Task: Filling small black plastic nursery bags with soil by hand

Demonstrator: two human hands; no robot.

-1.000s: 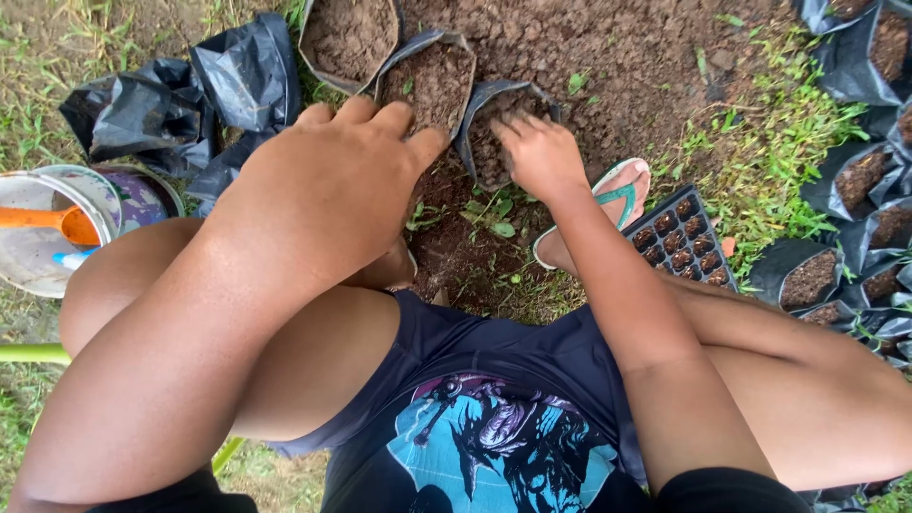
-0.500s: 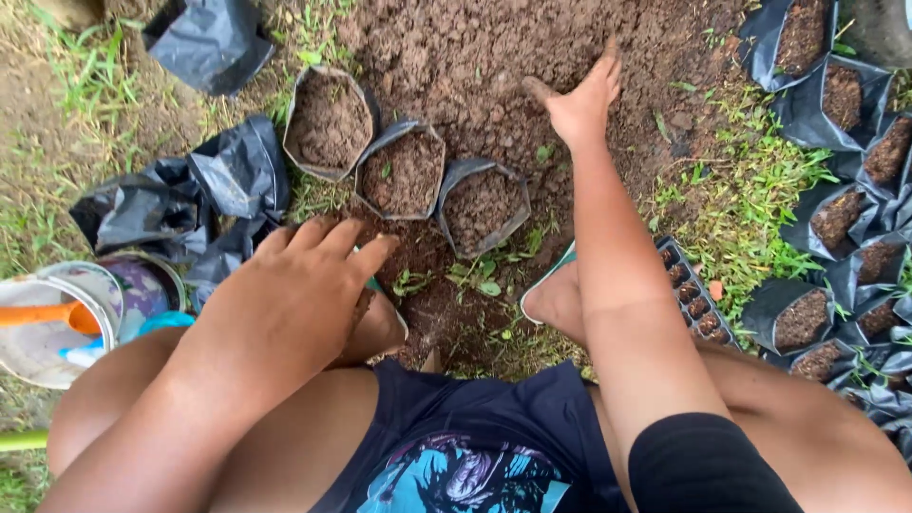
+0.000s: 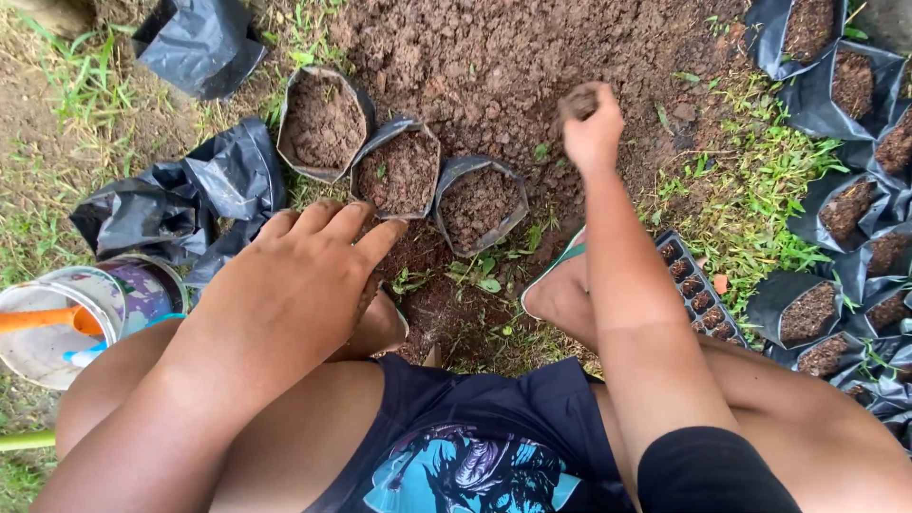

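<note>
My right hand [image 3: 591, 123] is closed around a clump of brown soil, lifted just above the heap of loose soil [image 3: 494, 57]. My left hand [image 3: 302, 275] hangs over my knee with fingers loosely apart, holding nothing, its fingertips near the middle of three black plastic bags filled with soil [image 3: 396, 169]. The left bag [image 3: 321, 122] and the right bag [image 3: 478, 204] stand beside it in a row.
Empty crumpled black bags [image 3: 180, 204] lie at left. A round tub with an orange scoop [image 3: 52, 318] sits lower left. A black seedling tray [image 3: 698, 290] lies by my right foot. Several filled bags [image 3: 836, 142] stand at right on grass.
My right hand went from the right bag out to the soil heap, spread flat, and has now closed on a clump of soil. My left hand drew back slightly toward my knee.
</note>
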